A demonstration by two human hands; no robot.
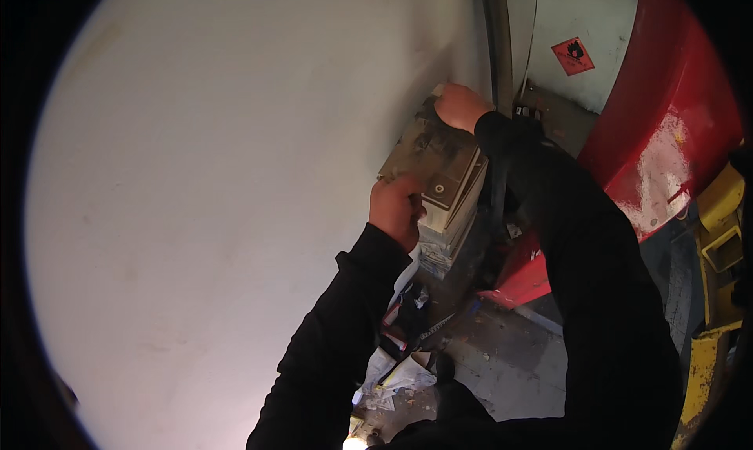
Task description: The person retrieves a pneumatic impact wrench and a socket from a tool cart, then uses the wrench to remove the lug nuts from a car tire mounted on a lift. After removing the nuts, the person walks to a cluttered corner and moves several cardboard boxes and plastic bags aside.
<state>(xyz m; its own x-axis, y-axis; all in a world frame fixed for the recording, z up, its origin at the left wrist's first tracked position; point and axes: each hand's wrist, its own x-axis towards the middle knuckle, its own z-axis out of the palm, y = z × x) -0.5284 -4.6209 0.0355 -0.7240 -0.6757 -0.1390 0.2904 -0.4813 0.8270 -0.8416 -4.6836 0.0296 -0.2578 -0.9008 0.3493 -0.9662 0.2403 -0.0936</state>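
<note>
A dusty, brown-topped box-like stack with pale layered sides stands against a large white curved surface. A small round ring or eyelet shows near its front corner; its exact kind is unclear. At the near left edge, my left hand has its fingers curled onto the top. My right hand reaches across to the far end, where its fingers close over the edge. The fingertips of both hands are partly hidden. Black sleeves cover both of my forearms.
Red curved bodywork rises on the right, with yellow metal parts beyond it. A pale panel bears an orange-red flame label. Crumpled papers and litter lie on the grey floor below the stack.
</note>
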